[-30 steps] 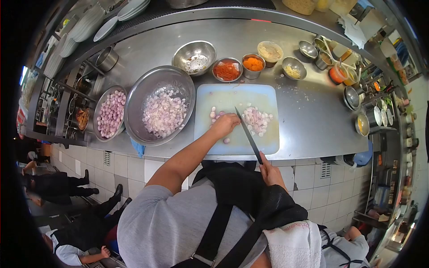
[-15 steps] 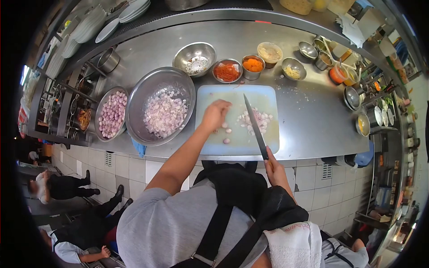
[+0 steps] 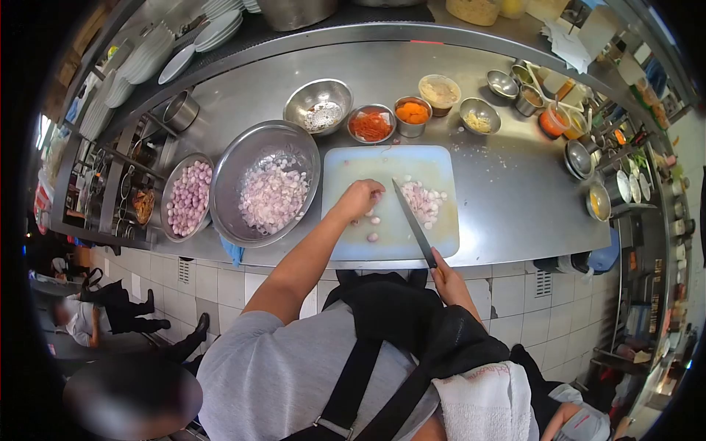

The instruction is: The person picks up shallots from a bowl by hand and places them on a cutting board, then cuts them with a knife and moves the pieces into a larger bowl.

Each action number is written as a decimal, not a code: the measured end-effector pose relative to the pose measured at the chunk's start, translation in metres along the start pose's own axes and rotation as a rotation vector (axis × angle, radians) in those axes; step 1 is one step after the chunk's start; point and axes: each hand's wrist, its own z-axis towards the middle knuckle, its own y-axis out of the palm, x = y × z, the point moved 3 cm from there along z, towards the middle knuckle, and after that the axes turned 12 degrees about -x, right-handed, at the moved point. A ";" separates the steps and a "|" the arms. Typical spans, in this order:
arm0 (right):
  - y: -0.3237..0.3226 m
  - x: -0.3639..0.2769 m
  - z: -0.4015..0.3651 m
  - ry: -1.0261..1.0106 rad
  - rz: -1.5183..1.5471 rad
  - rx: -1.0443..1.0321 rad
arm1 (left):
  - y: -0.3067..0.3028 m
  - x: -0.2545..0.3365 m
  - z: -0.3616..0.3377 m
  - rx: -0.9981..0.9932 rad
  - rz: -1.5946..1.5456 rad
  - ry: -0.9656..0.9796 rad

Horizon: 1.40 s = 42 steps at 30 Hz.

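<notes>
My right hand (image 3: 448, 280) is wrapped round the handle of a long kitchen knife (image 3: 415, 224). The blade points away from me, its tip on the cutting board (image 3: 342, 165) just left of a pile of sliced shallots (image 3: 424, 203). At the board's middle, my left hand (image 3: 358, 198) is closed with its fingertips round a peeled shallot (image 3: 377, 198), partly hidden by the fingers. Two whole shallots (image 3: 373, 237) lie loose on the board below that hand. Left of the board stands a large steel bowl (image 3: 220, 211) with many sliced shallots in it.
A steel bowl of whole shallots (image 3: 190, 200) stands at far left. Behind the board are a mostly bare steel bowl (image 3: 298, 98), a bowl of red strips (image 3: 370, 124), a cup of orange pieces (image 3: 412, 112) and a lidded tub (image 3: 440, 91). Co-workers are behind me.
My left hand has closed round a shallot near the board's middle. The knife has shifted left, from over the sliced pile to its left edge.
</notes>
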 end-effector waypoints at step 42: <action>0.022 0.006 0.012 0.017 0.031 0.037 | 0.031 0.014 0.007 0.088 -0.288 -0.026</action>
